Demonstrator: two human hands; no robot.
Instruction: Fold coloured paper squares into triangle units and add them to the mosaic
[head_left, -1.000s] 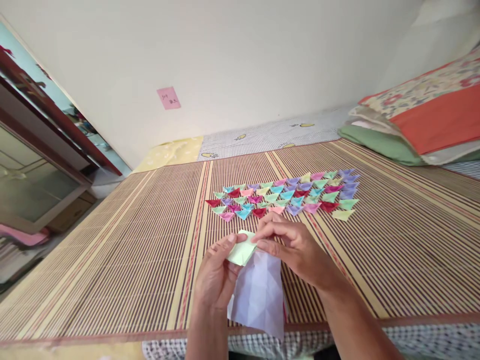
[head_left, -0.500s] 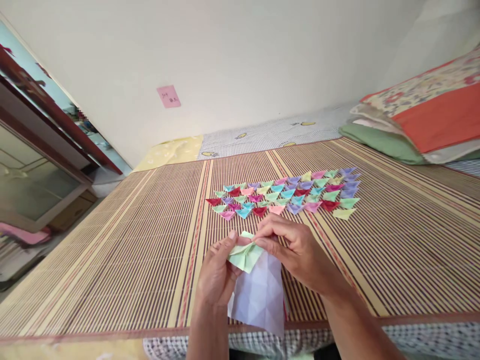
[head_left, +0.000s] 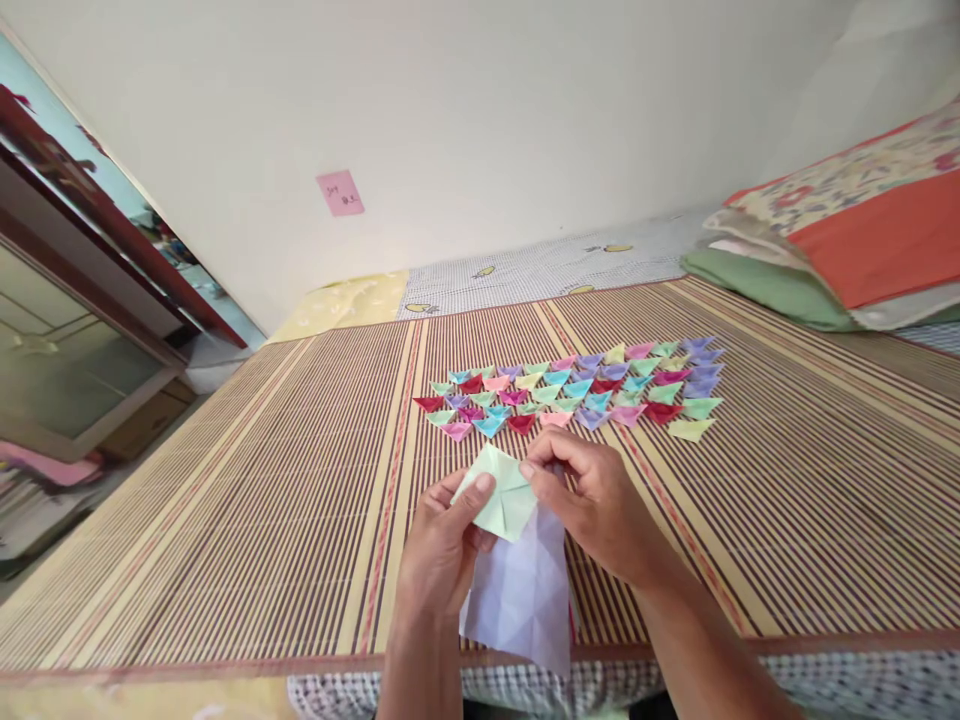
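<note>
A pale green square of folded paper (head_left: 504,505) is held up between my two hands, with creases meeting near its middle. My left hand (head_left: 439,545) grips its left side, thumb on top and fingers beneath. At the right corner, the thumb and forefinger of my right hand (head_left: 585,490) pinch the edge. Below the green piece lies a creased lavender paper sheet (head_left: 521,600), with a strip of red showing at its right edge. Beyond my hands, several rows of small folded paper pieces (head_left: 555,390) in many colours rest on the mat.
A striped woven mat (head_left: 247,520) covers the bed, over a checked sheet (head_left: 517,265). Folded bedding (head_left: 847,240) is stacked at the far right. On the wall (head_left: 487,120) hangs a pink note (head_left: 340,192). A glass-panelled cabinet (head_left: 60,350) stands at the left.
The green paper has gone from partly raised folds to a flatter, opened square facing me. My left thumb has shifted inward onto it, and my right hand has moved slightly right.
</note>
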